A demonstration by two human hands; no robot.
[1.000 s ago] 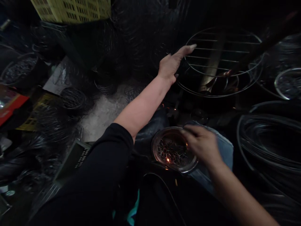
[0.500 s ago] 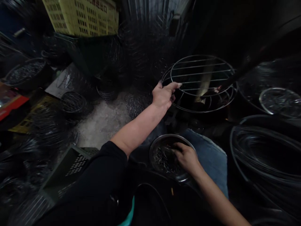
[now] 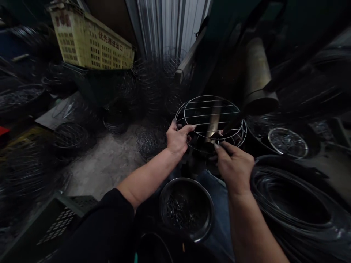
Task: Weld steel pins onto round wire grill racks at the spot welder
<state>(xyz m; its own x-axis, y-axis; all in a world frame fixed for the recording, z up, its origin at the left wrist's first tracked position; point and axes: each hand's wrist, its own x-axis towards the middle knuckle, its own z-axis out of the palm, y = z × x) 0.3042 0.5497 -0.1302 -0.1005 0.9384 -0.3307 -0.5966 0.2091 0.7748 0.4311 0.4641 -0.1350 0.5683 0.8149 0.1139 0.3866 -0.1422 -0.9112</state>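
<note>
My left hand (image 3: 178,138) grips the left rim of a round wire rack (image 3: 211,114), thumb on top. The rack has parallel bars and a second ring beneath it. At the rack's near right edge, my right hand (image 3: 234,160) is closed in a pinch; whatever is between the fingertips is too small to name. Just beyond those fingertips, a dark rod with a coppery tip (image 3: 219,133) meets the rim. Below both hands sits a metal bowl (image 3: 186,208) holding many small bent wire pieces (image 3: 179,213).
A coil of wire (image 3: 290,197) lies at right, with a round dish of metal pieces (image 3: 287,142) behind it. A thick cylinder (image 3: 257,73) overhangs the rack. Yellow crate (image 3: 93,40) stands back left, green crate (image 3: 60,223) front left. Stacked wire rings (image 3: 149,87) stand behind.
My right hand has left the bowl and risen to the rack's near right rim. My left hand still holds the rack. The camera view has shifted.
</note>
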